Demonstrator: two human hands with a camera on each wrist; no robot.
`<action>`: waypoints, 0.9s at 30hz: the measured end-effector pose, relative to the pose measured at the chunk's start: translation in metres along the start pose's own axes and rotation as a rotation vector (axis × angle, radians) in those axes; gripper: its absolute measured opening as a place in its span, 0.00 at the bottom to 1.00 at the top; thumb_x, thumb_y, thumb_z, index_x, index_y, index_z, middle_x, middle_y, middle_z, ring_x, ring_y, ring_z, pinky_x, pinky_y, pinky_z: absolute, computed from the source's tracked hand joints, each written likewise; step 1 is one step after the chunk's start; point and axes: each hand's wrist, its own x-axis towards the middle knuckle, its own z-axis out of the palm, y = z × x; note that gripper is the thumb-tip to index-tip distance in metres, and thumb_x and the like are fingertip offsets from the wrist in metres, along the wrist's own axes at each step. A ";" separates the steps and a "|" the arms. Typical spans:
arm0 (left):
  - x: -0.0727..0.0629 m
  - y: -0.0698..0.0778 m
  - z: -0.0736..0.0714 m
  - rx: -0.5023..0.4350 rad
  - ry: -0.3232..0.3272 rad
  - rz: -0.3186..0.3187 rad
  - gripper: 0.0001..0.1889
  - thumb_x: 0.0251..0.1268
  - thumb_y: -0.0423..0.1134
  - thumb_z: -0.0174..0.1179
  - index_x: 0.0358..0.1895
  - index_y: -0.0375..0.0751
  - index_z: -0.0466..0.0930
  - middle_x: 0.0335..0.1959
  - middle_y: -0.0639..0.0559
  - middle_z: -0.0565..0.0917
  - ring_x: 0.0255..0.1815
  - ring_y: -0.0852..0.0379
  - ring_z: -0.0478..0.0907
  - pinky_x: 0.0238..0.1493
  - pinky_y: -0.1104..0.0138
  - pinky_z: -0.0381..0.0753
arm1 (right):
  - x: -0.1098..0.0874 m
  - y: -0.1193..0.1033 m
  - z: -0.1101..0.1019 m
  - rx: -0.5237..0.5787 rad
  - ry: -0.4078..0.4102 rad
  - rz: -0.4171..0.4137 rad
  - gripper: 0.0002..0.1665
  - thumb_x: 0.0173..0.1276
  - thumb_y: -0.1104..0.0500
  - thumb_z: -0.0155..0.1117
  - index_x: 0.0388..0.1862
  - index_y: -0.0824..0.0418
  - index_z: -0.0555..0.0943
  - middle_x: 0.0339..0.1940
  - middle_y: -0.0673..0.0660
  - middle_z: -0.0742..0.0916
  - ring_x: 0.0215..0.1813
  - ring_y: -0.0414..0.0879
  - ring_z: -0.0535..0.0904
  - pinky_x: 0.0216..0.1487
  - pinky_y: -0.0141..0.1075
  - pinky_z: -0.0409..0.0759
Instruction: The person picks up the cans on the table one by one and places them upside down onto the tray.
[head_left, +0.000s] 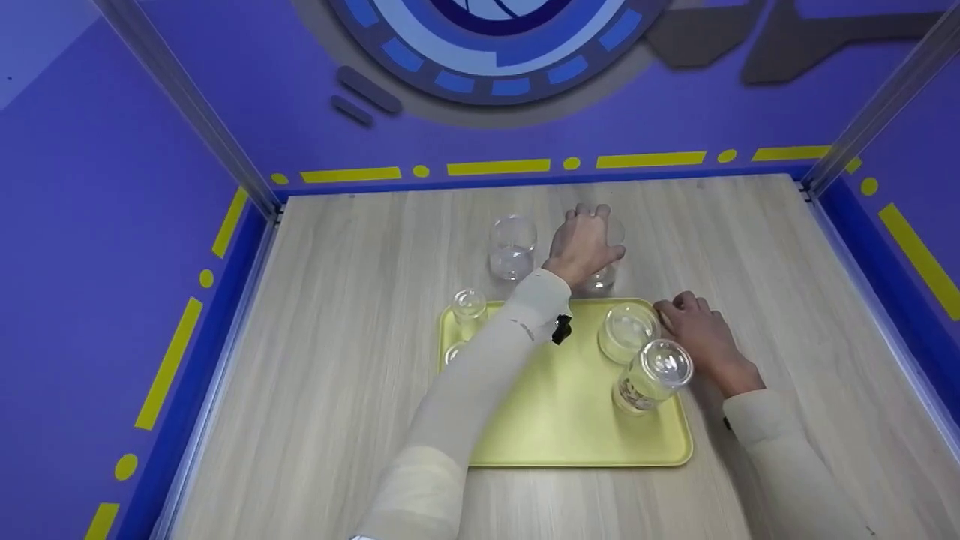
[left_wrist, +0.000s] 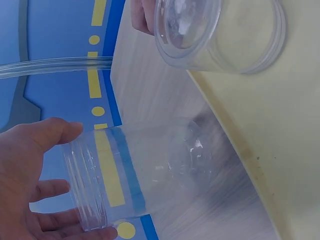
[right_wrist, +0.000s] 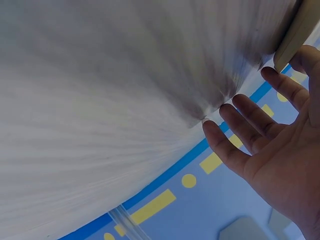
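Note:
My left hand (head_left: 585, 244) reaches over the yellow tray (head_left: 570, 442) and grips a tall clear jar (left_wrist: 145, 172) by its ridged upper end. That jar stands on the table just behind the tray's back edge; in the head view the hand covers much of it. Beside the tray's back right corner, my right hand (head_left: 701, 341) rests with its fingertips (right_wrist: 212, 130) on the table and its thumb by the tray's edge. On the tray near this hand stand a low clear jar (head_left: 628, 334) and a taller clear jar (head_left: 651, 379).
Another clear jar (head_left: 512, 247) stands behind the tray, left of my left hand. A small clear jar (head_left: 469, 306) is at the tray's back left, with a second one partly hidden by my left sleeve (head_left: 465, 405). Blue panels (head_left: 480, 142) wall the table's back and sides.

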 end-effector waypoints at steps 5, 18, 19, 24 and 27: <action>-0.002 0.001 -0.003 -0.019 0.011 -0.001 0.34 0.67 0.58 0.70 0.72 0.46 0.75 0.63 0.45 0.79 0.61 0.50 0.78 0.56 0.63 0.82 | -0.001 -0.002 0.000 -0.014 -0.010 -0.011 0.20 0.80 0.54 0.62 0.64 0.62 0.79 0.54 0.73 0.77 0.54 0.73 0.75 0.41 0.68 0.77; -0.009 -0.005 -0.012 -0.110 0.058 -0.023 0.38 0.65 0.59 0.71 0.74 0.46 0.75 0.67 0.45 0.78 0.64 0.49 0.78 0.57 0.63 0.82 | -0.001 -0.004 0.000 0.006 0.005 -0.004 0.19 0.81 0.54 0.61 0.63 0.62 0.80 0.53 0.73 0.77 0.53 0.73 0.76 0.42 0.69 0.77; -0.010 -0.005 -0.014 -0.123 0.065 -0.028 0.38 0.65 0.59 0.71 0.74 0.46 0.75 0.67 0.45 0.79 0.64 0.49 0.78 0.57 0.63 0.82 | -0.001 -0.003 0.000 0.008 0.005 -0.003 0.19 0.81 0.54 0.61 0.63 0.62 0.80 0.53 0.73 0.77 0.53 0.73 0.76 0.42 0.69 0.77; -0.013 -0.004 -0.020 -0.188 0.098 -0.046 0.38 0.63 0.58 0.74 0.73 0.47 0.76 0.64 0.45 0.81 0.60 0.50 0.81 0.53 0.63 0.84 | -0.001 -0.002 0.000 0.016 0.009 0.002 0.18 0.81 0.54 0.60 0.63 0.62 0.80 0.53 0.73 0.78 0.53 0.73 0.75 0.43 0.69 0.76; -0.014 -0.004 -0.024 -0.214 0.107 -0.066 0.38 0.62 0.58 0.74 0.74 0.49 0.76 0.64 0.46 0.80 0.60 0.50 0.81 0.53 0.62 0.84 | -0.001 -0.002 0.000 0.014 0.013 -0.001 0.18 0.80 0.55 0.61 0.62 0.61 0.80 0.53 0.72 0.78 0.52 0.72 0.76 0.41 0.69 0.76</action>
